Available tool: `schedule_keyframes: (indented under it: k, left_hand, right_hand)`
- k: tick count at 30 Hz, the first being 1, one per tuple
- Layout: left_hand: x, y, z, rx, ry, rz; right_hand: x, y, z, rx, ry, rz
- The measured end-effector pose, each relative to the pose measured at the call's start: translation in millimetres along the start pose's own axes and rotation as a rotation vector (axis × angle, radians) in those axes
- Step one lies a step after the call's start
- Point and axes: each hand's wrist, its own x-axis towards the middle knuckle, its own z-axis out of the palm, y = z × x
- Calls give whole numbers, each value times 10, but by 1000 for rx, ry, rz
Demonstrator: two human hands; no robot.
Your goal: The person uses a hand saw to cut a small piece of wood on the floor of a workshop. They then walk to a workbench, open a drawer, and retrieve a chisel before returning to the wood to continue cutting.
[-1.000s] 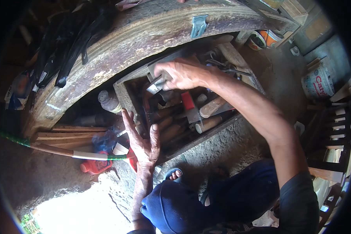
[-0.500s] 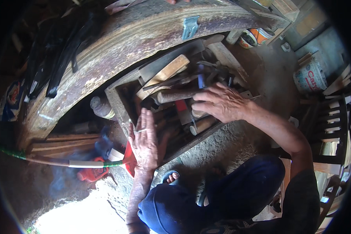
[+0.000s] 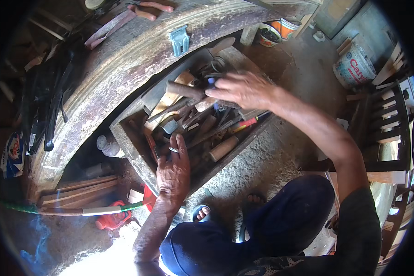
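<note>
— Head view first: what fills it?

— A long, worn wooden bench [image 3: 110, 78] arcs from the lower left to the upper right. Below it lies a rough concrete floor [image 3: 267, 165], gritty and grey, in a cluttered workshop.

— And under the bench?

— An open wooden drawer [image 3: 129, 152], pulled out at the centre and crammed with tools: wooden handles, metal bars, a red-handled tool [image 3: 244, 123].

— Where are the hands?

— The right hand [image 3: 241, 87] is over the upper part of the drawer, fingers bent down onto a hammer [image 3: 184, 89] with a thick brown wooden handle. I cannot tell whether it is gripping it or only pressing on it. The left hand [image 3: 174, 170] rests at the drawer's near edge, fingers spread fairly wide among the tools, with a ring on one finger. It holds nothing that I can make out.

— How does the hammer look?

— Dark, dusty and round-handled, lying crosswise on top of the heap, above centre.

— Any packages or labels?

— A white bucket [image 3: 354, 66] with red lettering stands at the upper right. Two small round tins [image 3: 276, 32], orange and white, sit at the top near the bench end. A blue and white packet [image 3: 14, 154] lies at the far left.

— Smaller things?

— A green hose [image 3: 55, 210] crosses the lower left, with a red object [image 3: 110, 221] beside it. A grey-blue clamp [image 3: 179, 40] sits on the bench edge, and pink-handled pliers [image 3: 149, 8] lie at the top.
</note>
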Motion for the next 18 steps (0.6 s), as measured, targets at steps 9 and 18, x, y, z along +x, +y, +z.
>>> schedule_keyframes:
  k: [9,18]
  left_hand:
    - [302,-303,-186,-191,60,38]
    - [219,-42,-196,105,24,-56]
  right_hand:
    - [58,61,-121,99,-19,362]
    - [-363,-195,276,92,-28,177]
